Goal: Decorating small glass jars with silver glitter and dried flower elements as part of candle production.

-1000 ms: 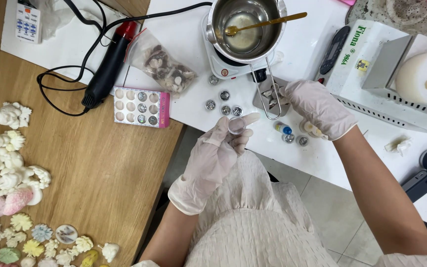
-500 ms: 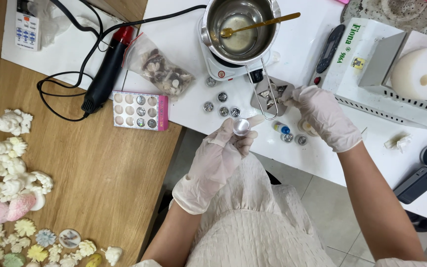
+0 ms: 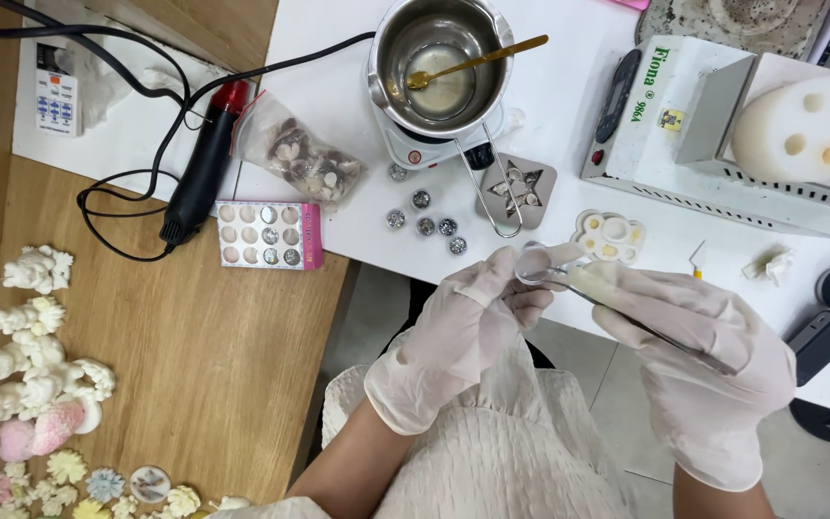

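Just below the small white flower mould (image 3: pixel 609 235), the gloved left hand (image 3: pixel 453 336) pinches a tiny clear pot (image 3: pixel 533 263) while the right hand (image 3: pixel 698 356) grips tweezers (image 3: pixel 626 317); steady, level dipping seems wisest.

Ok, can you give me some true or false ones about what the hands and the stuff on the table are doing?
1. Both hands wear white gloves. True: left hand, right hand.
2. The right hand holds tweezers. True.
3. The metal pot is full of red paint. False: it holds pale liquid and a gold spoon.
4. The heat gun is in the left hand. False: it lies on the table.
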